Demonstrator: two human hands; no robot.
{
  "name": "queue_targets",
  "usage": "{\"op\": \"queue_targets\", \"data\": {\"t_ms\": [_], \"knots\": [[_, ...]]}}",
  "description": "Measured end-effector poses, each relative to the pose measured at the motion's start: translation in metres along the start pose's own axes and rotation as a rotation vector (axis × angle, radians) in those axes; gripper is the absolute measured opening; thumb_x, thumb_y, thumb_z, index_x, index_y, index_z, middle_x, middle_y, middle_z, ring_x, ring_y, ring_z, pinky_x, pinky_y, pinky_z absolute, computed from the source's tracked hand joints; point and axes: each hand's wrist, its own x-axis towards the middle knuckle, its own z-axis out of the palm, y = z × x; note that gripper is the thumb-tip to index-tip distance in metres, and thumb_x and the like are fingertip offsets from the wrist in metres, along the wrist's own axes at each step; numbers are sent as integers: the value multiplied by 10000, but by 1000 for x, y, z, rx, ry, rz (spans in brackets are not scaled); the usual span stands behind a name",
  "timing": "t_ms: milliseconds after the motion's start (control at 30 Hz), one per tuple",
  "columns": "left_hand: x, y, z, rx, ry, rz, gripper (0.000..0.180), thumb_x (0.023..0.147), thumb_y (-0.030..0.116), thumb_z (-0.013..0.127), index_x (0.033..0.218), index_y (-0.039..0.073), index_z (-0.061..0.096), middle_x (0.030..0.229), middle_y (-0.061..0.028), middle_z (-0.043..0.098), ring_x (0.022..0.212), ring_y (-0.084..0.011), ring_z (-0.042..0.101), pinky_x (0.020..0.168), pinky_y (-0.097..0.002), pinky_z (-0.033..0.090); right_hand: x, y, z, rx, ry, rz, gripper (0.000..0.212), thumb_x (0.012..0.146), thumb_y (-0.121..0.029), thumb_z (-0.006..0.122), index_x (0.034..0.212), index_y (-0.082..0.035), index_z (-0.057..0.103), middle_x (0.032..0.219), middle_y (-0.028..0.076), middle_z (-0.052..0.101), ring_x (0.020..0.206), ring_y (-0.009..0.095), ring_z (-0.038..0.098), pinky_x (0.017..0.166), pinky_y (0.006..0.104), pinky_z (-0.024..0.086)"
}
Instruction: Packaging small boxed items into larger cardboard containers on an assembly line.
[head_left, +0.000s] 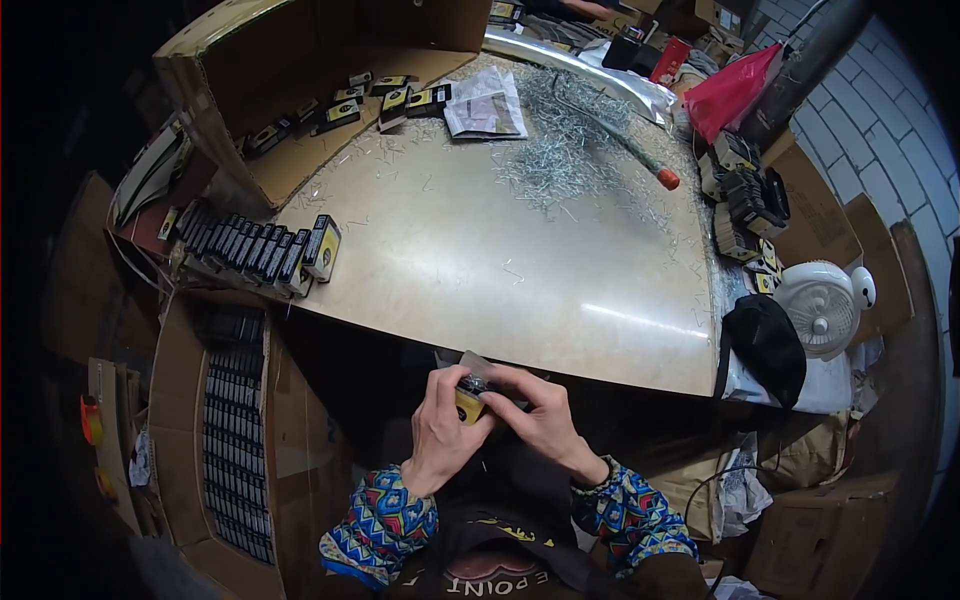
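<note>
Our left hand (443, 440) and right hand (545, 420) clamp a small yellow-and-black cardboard box (467, 408) off the pale, flat table (450, 250)'s near edge; slackened grips could drop it.

Glare streaks the bench (420, 255); deep shadow lies beneath it; fisheye distortion bows the brick wall (868, 130) near black corners.

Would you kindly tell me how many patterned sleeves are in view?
2: one sleeve just below the left hand, the other sleeve just below the right hand. Both hands hold a small box.
</note>
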Motion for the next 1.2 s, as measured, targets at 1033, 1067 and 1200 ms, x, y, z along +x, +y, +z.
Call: {"op": "queue_targets", "data": {"t_ms": [1033, 1067, 1200], "knots": [[11, 13, 0, 13, -25, 91, 995, 692, 109, 839, 1463, -14, 221, 1289, -239, 458, 1164, -390, 516, 981, -412, 453, 29, -4, -30, -5, -13, 255, 184, 908, -34, 615, 1059, 41, 689, 782, 128, 719, 680, 96, 638, 597, 248, 500], [12, 13, -1, 14, -24, 97, 995, 692, 109, 839, 1463, -14, 221, 1289, -239, 458, 1164, -390, 516, 981, -412, 453, 29, -7, -31, -6, -8, 251, 184, 908, -34, 615, 1059, 41, 689, 782, 128, 719, 680, 96, 638, 597, 248, 500], [13, 14, -2, -108, -39, -43, 863, 706, 37, 763, 1423, 14, 283, 1242, -249, 497, 1109, -402, 566, 926, -426, 489, 30, -6, -31, 110, 71, 134, 213, 904, -53, 641, 1104, 1, 690, 985, 159, 713, 802, 154, 670, 681, 260, 525]]}}
